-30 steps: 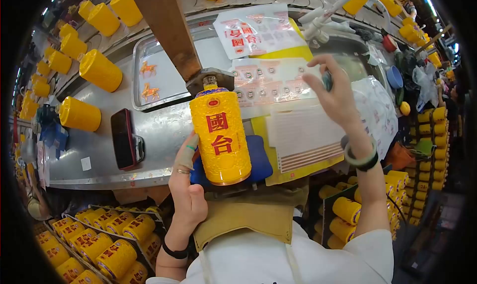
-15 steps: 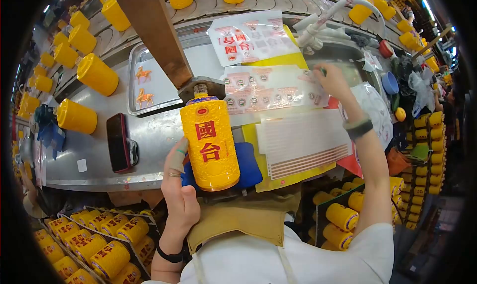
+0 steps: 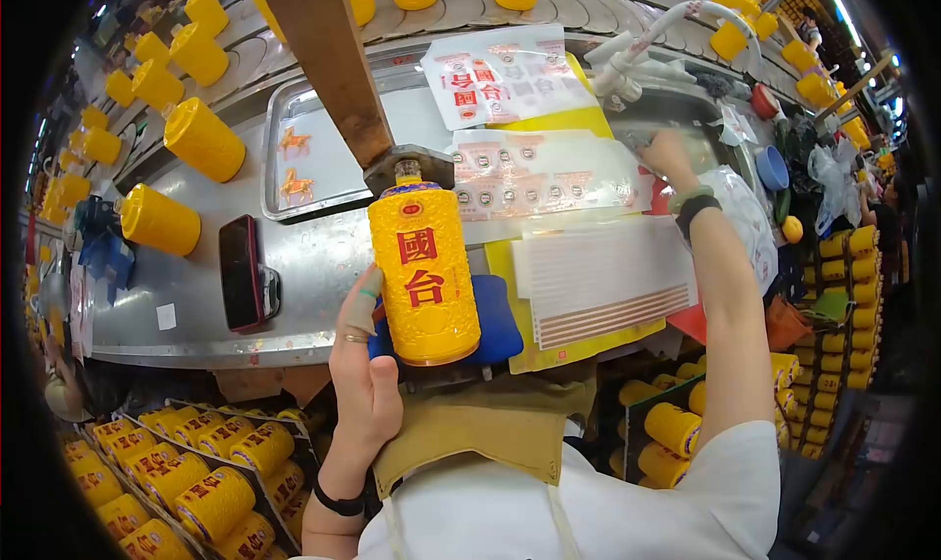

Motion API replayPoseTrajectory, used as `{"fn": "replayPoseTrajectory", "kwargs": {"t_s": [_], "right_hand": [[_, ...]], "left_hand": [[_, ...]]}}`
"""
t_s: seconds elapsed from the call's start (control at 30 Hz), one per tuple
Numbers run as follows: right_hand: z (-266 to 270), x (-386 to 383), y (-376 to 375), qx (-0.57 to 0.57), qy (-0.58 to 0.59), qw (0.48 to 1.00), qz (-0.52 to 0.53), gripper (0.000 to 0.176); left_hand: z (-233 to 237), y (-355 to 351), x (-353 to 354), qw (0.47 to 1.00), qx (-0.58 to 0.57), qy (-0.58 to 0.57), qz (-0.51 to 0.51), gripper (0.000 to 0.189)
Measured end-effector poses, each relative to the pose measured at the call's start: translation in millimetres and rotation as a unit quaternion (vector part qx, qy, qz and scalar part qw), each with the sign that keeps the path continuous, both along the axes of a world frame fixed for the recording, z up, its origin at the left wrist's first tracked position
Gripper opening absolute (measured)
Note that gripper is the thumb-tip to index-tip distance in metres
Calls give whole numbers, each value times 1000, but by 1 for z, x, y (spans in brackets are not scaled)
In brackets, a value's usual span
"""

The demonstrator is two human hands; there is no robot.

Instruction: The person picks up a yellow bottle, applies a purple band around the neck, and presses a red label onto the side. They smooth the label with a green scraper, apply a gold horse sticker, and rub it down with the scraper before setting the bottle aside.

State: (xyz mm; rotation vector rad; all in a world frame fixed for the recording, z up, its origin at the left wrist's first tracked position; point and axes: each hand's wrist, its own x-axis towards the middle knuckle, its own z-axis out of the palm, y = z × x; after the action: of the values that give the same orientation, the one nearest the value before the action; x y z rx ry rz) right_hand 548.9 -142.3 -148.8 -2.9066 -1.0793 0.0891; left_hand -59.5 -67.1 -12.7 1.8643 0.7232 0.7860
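A yellow bottle (image 3: 423, 276) with red characters lies with its neck in a bracket at the foot of a wooden post (image 3: 328, 65), over a blue pad (image 3: 500, 320). My left hand (image 3: 365, 393) is at the bottle's left side, its taped finger stretched along the edge and its thumb apart. Over the metal sink (image 3: 720, 139) is my right hand (image 3: 672, 160), lowered toward the basin; its fingertips are blurred. Beside it lies a clear sheet of printed labels (image 3: 539, 178). Nearer me are striped sheets (image 3: 608, 276) on a yellow backing.
A metal tray (image 3: 279, 202) holds two orange horse-shaped pieces (image 3: 294, 183). A phone (image 3: 240, 271) lies left of the bottle. Yellow bottles ride the conveyor (image 3: 578, 6) behind. Crates of bottles (image 3: 216, 501) stand below. A white hose (image 3: 686, 11) arches over the sink.
My right hand has moved from the label sheet's right edge farther into the sink area. My left hand stays by the bottle. The view has shifted slightly, and conveyor bottles have moved.
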Motion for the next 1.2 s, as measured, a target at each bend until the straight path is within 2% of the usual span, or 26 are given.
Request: {"fn": "replayPoseTrajectory", "kwargs": {"t_s": [0.03,0.1,0.13,0.17,0.2,0.23,0.27,0.33,0.4,0.5,0.57,0.63,0.7,0.73,0.8,0.87,0.9,0.97,1.0,1.1,1.2], "right_hand": [[9,-8,2,1,-1,1000,1,37],[55,-55,9,81,-42,996,1,32],[85,-88,15,104,-22,994,27,27],[97,-110,17,173,-7,983,68,26],[106,-133,20,241,10,964,108,25],[125,-167,21,269,-19,944,192,24],[143,-204,22,311,33,923,223,19],[181,-277,14,293,118,917,244,15],[195,-327,1,319,195,873,312,14],[221,-379,-14,270,362,819,354,8],[222,-394,-14,245,393,814,349,8],[210,-402,-11,224,429,807,339,9],[195,-406,-7,252,425,802,337,11],[193,-408,-6,257,416,811,321,11],[185,-410,-3,261,408,820,306,11],[175,-409,0,329,395,821,249,14],[172,-409,-1,328,396,821,249,14],[165,-407,-1,352,479,792,138,17],[159,-412,-3,384,537,744,105,22],[154,-421,-6,348,571,740,77,27],[145,-429,-5,370,571,731,55,32]], "left_hand": [[3,-2,2,1000,-23,0,3,90],[3,-4,2,999,-48,4,8,96],[0,-3,0,998,-55,-20,-9,88],[-2,-1,-4,997,-63,-38,-24,79],[-4,-1,-3,995,-78,-53,-28,77],[-2,-1,-3,994,-89,-55,-27,78],[-1,-2,-3,992,-104,-61,-23,78],[-4,0,-1,986,-133,-88,-36,78],[-2,-2,-2,983,-154,-97,-38,80],[-2,-2,1,970,-193,-134,-53,89],[-5,-5,2,966,-192,-158,-72,98],[-4,-10,6,966,-198,-153,-68,92],[-2,-12,9,965,-208,-149,-61,91],[-1,-11,7,968,-214,-106,-70,95],[-3,-12,10,963,-235,-115,-61,94],[-3,-11,12,957,-255,-124,-54,93],[-3,-9,12,957,-255,-127,-61,93],[-3,-7,11,956,-256,-129,-67,92],[-3,-6,10,954,-261,-130,-68,92],[0,-6,9,951,-275,-123,-71,91],[1,-7,10,948,-286,-127,-62,91]]}}
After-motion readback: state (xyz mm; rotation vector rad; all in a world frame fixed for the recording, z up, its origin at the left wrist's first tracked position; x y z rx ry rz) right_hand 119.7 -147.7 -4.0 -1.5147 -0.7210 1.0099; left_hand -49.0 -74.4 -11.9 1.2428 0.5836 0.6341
